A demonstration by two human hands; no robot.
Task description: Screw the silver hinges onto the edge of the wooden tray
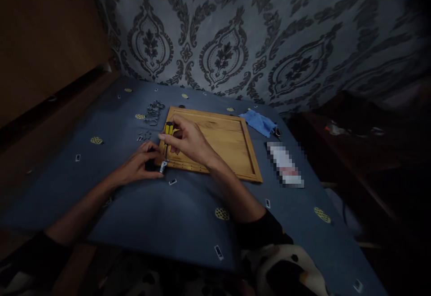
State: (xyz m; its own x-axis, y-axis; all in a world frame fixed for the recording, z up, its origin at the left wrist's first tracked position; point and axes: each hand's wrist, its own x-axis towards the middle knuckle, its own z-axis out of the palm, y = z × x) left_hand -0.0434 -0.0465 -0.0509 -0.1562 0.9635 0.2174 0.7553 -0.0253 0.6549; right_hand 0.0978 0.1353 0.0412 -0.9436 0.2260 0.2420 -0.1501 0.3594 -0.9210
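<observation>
A: Where exactly is the metal hinge (pixel 163 166)?

B: At the near left corner of the framed wooden panel (pixel 230 141), its lower end jutting past the near edge toward the wearer. The panel lies flat, with small dark dots along that edge.

A: And the screwdriver (pixel 169 128)?

B: Nearly upright above the hinge, black and yellow handle on top, shank running down to the metal. The right hand (pixel 188 138) grasps the handle between thumb and fingers.

A: What about the left hand (pixel 141 162)?

B: It curves around the corner, fingers by the panel's left edge, thumb at the hinge's lower end. In this dim light I can't tell whether those fingers pinch the metal or merely steady it.

A: How would you do this step well?

B: I'd line the shank up square to the hinge, press straight down, and turn in short twists from the fingertips. The left thumb should stop the hinge from swivelling while staying clear of the tip; a slip there could nick it or scratch the wood.

A: Anything within reach?

B: Small screws (pixel 144 136) lie just beyond the left hand, with a heap of metal hardware (pixel 154 112) behind them. A blue cloth (pixel 259 122) sits by the panel's far right corner, all on the patterned tablecloth (pixel 191 224).
</observation>
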